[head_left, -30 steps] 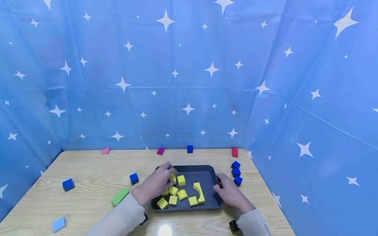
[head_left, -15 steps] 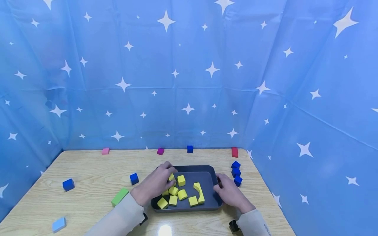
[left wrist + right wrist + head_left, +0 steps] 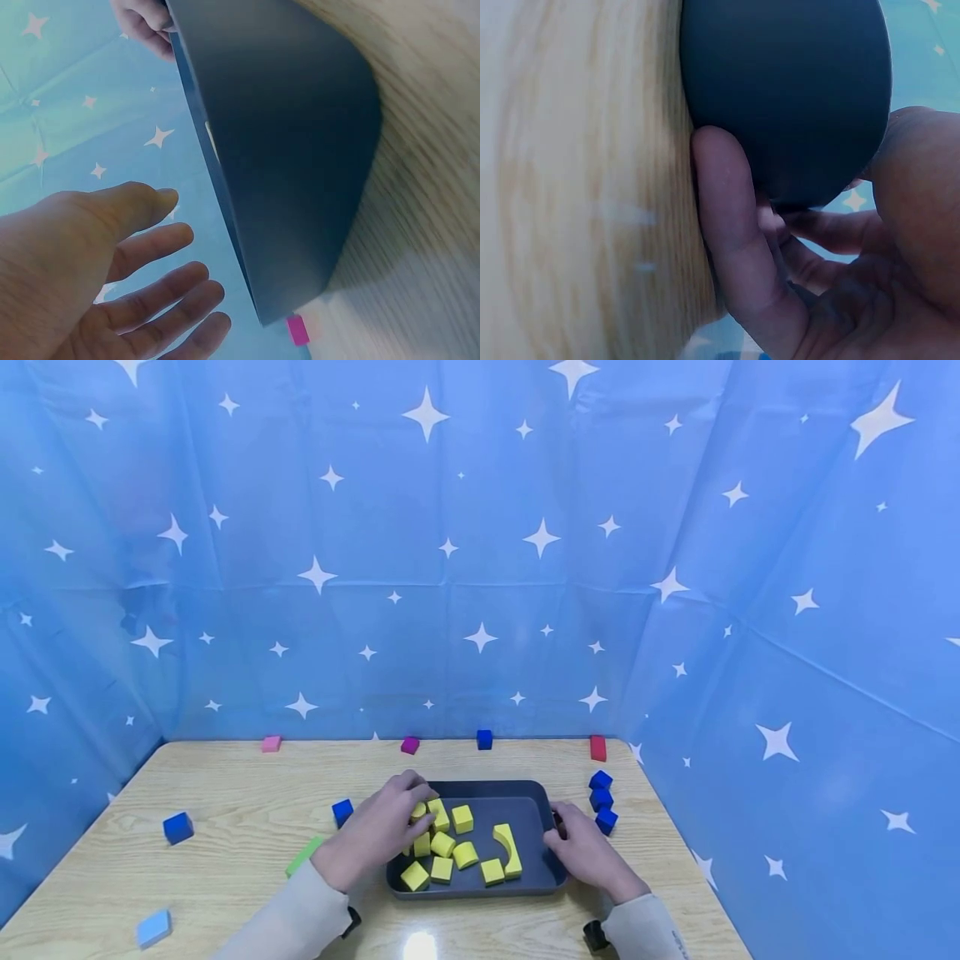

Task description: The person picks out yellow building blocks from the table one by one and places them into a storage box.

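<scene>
A dark grey tray on the table bears several yellow blocks, among them a cube and an arch-shaped block. Over the tray's left side is my left hand, partly covering a few blocks. In the left wrist view its fingers are loosely spread, with nothing between them, just off the tray wall. A yellow block lies right beside its fingertips. My right hand grips the tray's right end; the right wrist view has a finger low against the outer wall.
Blue cubes lie at the left, at the back and in a row on the right. A green block is partly behind the left forearm. Pink, magenta and red blocks line the back edge.
My left hand has let go of a yellow block, which now shows in the tray, and has drawn back left. The right hand stays on the tray.
</scene>
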{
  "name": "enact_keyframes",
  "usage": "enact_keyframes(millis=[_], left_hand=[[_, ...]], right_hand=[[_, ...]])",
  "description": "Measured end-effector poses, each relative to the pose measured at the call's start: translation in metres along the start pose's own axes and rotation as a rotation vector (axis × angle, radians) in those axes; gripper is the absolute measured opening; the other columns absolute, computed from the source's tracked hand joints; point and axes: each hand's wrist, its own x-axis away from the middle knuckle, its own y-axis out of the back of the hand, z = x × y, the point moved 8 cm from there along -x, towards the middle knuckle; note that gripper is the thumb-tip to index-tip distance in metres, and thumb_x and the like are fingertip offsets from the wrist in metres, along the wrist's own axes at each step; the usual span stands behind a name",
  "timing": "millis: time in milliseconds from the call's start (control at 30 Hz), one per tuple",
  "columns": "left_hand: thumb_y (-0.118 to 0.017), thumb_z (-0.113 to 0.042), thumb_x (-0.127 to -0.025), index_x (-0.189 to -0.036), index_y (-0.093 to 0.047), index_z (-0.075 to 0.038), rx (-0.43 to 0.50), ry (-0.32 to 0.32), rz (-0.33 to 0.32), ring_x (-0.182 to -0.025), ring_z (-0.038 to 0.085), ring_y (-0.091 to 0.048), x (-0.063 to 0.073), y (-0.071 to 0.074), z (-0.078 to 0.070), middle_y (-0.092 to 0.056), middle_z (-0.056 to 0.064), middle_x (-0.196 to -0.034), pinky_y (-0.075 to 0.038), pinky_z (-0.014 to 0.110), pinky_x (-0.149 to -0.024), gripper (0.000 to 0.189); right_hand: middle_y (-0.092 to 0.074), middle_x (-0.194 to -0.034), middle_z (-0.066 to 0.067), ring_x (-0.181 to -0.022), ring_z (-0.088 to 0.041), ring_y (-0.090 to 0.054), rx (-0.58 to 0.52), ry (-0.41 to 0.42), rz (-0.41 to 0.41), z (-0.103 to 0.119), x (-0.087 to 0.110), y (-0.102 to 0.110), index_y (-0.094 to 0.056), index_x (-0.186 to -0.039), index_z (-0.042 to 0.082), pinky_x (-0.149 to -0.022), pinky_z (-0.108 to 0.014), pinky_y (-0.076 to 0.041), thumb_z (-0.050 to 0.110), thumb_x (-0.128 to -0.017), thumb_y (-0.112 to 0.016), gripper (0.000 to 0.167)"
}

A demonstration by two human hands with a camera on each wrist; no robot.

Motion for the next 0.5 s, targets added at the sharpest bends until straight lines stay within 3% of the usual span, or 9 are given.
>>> enact_keyframes(millis=[267,500], left_hand=[[-0.088,-0.02,-0.107,-0.134,-0.084,-0.008,0.003,0.077,-0.018,-0.113,0.021,-0.074,0.016,0.011,0.017,-0.077,0.01,-0.135,-0.07,0.038,-0.091,0.03],[-0.086,-0.022,-0.108,-0.139,-0.083,-0.012,0.015,0.17,-0.011,-0.13,0.029,-0.075,0.032,0.023,0.039,-0.075,0.011,-0.144,-0.069,0.051,-0.109,0.033]], right_hand=[[-0.068,-0.159,-0.022,-0.129,-0.029,-0.07,0.006,0.002,0.001,0.003,0.0,0.0,-0.059,-0.165,-0.004,-0.116,-0.061,-0.063,0.011,-0.11,-0.068,0.058],[-0.069,-0.156,-0.021,-0.124,-0.026,-0.07,0.012,-0.004,-0.004,0.003,0.001,0.001,-0.059,-0.165,-0.004,-0.115,-0.06,-0.064,0.011,-0.11,-0.068,0.057]])
